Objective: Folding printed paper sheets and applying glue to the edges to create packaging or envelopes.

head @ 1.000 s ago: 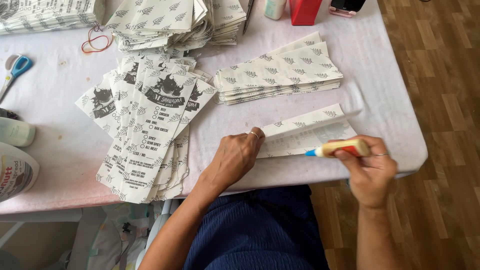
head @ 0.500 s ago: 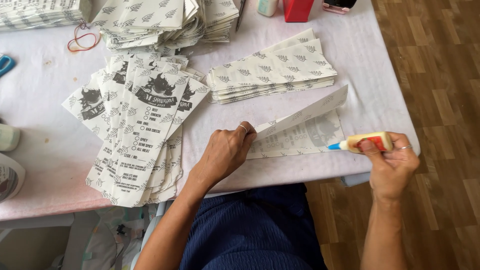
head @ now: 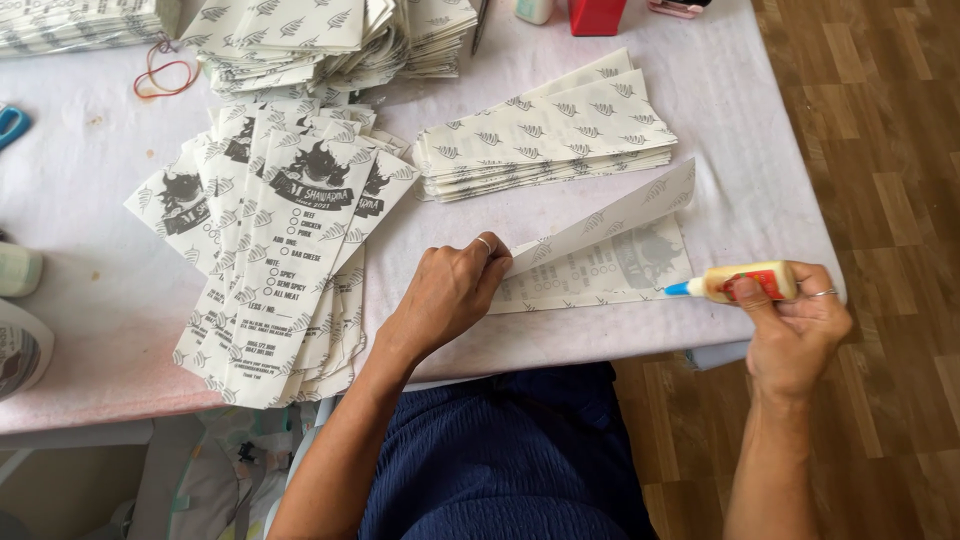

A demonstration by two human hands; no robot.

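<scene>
Left of my left hand (head: 452,290), a fanned pile of printed paper sleeves (head: 285,270) lies on the worktop (head: 90,270). My left hand pinches up the flap of the open sleeve (head: 600,255), which lies between my hands. My right hand (head: 795,320) grips the glue bottle (head: 742,282), nozzle at the sleeve's near-right edge; I judge a thin, even bead best.

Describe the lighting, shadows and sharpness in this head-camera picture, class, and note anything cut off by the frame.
Head view: soft, even daylight with no glare; the left hand casts only a faint shadow on the table; the glue bottle in the right hand is sharp; the paper stacks are cropped at the top edge.
</scene>
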